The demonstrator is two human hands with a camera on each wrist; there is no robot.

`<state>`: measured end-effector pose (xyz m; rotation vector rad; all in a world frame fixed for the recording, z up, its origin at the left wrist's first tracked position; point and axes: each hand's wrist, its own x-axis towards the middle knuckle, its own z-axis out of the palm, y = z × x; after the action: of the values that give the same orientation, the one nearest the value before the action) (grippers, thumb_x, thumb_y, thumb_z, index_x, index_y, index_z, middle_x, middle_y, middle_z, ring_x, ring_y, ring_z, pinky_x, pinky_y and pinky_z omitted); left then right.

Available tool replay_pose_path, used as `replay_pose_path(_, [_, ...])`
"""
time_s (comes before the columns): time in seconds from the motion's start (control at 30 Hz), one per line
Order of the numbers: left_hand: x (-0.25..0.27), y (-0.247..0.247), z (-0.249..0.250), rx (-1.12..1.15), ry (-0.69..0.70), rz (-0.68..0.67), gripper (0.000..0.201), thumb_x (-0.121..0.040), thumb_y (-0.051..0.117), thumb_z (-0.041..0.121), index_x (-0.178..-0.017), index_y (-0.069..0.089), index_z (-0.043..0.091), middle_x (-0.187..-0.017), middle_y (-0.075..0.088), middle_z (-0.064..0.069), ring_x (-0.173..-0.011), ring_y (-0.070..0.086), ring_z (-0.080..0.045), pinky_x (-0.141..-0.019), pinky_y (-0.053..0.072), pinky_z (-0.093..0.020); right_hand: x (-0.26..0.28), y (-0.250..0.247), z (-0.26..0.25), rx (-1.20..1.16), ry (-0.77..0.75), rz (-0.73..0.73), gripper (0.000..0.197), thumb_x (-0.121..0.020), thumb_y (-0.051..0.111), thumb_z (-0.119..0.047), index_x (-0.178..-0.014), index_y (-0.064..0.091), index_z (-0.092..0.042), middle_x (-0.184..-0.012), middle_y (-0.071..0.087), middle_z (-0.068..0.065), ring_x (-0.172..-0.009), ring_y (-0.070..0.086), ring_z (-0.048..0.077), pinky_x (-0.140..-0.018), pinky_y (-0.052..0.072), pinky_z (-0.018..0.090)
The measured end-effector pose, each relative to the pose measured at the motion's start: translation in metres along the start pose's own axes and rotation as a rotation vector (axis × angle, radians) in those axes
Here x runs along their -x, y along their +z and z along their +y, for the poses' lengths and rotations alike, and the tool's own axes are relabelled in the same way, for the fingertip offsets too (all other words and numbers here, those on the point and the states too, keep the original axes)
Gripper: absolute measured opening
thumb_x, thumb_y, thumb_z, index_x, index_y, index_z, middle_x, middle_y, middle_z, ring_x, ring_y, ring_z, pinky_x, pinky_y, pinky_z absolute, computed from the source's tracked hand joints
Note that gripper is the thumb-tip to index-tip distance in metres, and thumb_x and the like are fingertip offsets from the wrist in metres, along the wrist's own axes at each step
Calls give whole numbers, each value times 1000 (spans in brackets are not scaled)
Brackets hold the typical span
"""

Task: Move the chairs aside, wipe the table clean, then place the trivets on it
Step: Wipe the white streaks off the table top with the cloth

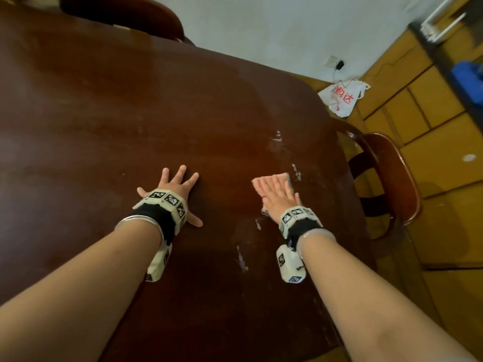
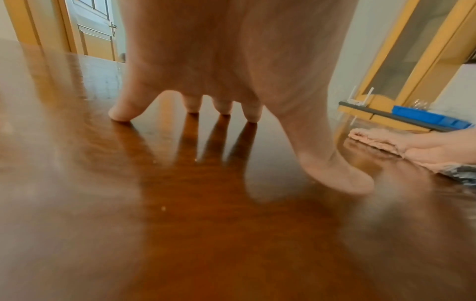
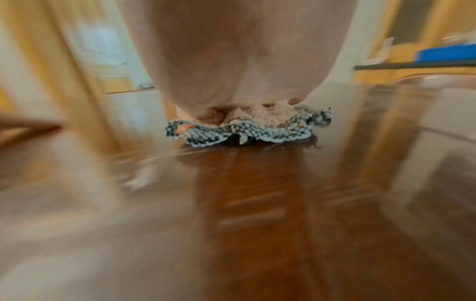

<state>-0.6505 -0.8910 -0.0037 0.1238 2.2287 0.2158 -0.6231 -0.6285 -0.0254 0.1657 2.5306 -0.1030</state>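
A dark red-brown wooden table (image 1: 130, 113) fills the head view, with white smears (image 1: 296, 172) near its right side. My right hand (image 1: 278, 198) lies flat with straight fingers on a pink cloth (image 1: 283, 177), pressing it onto the tabletop beside the smears. The cloth's grey speckled underside (image 3: 244, 132) shows under the palm in the right wrist view. My left hand (image 1: 173, 189) is spread flat on the bare table (image 2: 206, 193), its fingertips (image 2: 121, 116) touching the wood. The pink cloth (image 2: 371, 138) is also in the left wrist view. No trivets are in view.
A wooden chair (image 1: 386, 178) stands at the table's right edge, and another chair back (image 1: 117, 14) is at the far side. A white plastic bag (image 1: 342, 97) lies on the yellow tiled floor. A blue tray (image 1: 467, 77) sits on a cabinet at the right.
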Motion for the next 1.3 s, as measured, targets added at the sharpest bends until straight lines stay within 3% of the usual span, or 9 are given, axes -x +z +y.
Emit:
replay_pose_path(0.13, [16, 21, 12, -40, 15, -42, 132, -54, 83, 58, -144, -13, 49, -151, -32, 16, -141, -28, -29, -98, 12, -79, 13, 9, -31, -89, 88, -17, 54, -104, 17, -35, -148, -13, -47, -157, -26, -8, -145, -23, 26, -118, -8, 48])
replay_pose_path(0.37, [36, 60, 39, -73, 52, -54, 133, -56, 85, 52, -144, -15, 48, -151, -34, 15, -140, -29, -28, -98, 10, -79, 52, 42, -17, 86, -177, -16, 59, -104, 17, -24, -148, -17, -42, -156, -25, -12, -144, -25, 17, -118, -12, 45])
replay_pose_path(0.57, [53, 87, 29, -111, 49, -14, 133, -59, 82, 54, -145, -19, 42, -151, -33, 15, -142, -27, -24, -102, 8, -75, 61, 49, -6, -223, 213, 61, 57, -103, 14, -30, -146, -20, -43, -156, -27, -8, -144, -24, 26, -117, -13, 48])
replay_pose_path(0.7, [54, 89, 27, -96, 48, -2, 133, -59, 82, 55, -146, -18, 41, -151, -32, 16, -142, -26, -23, -102, 8, -75, 81, 61, -47, -96, -34, 44, 56, -104, 19, -32, -147, -12, -48, -155, -26, -15, -143, -26, 20, -116, -11, 45])
replay_pose_path(0.8, [55, 90, 26, -88, 50, -3, 133, -59, 81, 55, -146, -18, 40, -151, -31, 16, -142, -26, -23, -102, 7, -75, 89, 93, -15, 0, -135, 44, 56, -101, 15, -37, -145, -17, -50, -150, -30, -22, -141, -26, 13, -118, -10, 45])
replay_pose_path(0.93, [57, 93, 26, -92, 57, 24, 131, -61, 80, 56, -147, -17, 39, -152, -29, 16, -143, -24, -21, -103, 7, -74, 75, 89, 20, 1, 40, 56, 67, -96, 16, -20, -146, -24, -37, -147, -37, -11, -144, -23, 23, -118, -8, 52])
replay_pose_path(1.03, [58, 90, 28, -93, 48, 20, 132, -60, 82, 54, -147, -16, 39, -153, -28, 17, -143, -24, -21, -102, 8, -74, 63, 70, -17, -67, 83, 58, 83, -81, 13, -3, -148, -18, -41, -156, -28, -6, -145, -21, 32, -117, -5, 57])
replay_pose_path(1.17, [57, 91, 27, -90, 60, 31, 131, -59, 82, 55, -147, -14, 39, -153, -26, 17, -144, -22, -20, -101, 9, -75, 86, 88, -65, -44, -139, 9, 66, -101, 30, -26, -147, -9, -51, -156, -24, -14, -144, -25, 23, -116, -8, 53])
replay_pose_path(1.3, [62, 96, 22, -95, 80, 37, 129, -62, 79, 56, -148, -14, 35, -154, -25, 17, -144, -20, -19, -103, 9, -73, 113, 103, -27, 144, -292, 24, 60, -97, 17, -37, -149, -11, -44, -159, -18, -13, -147, -18, 19, -118, -7, 49])
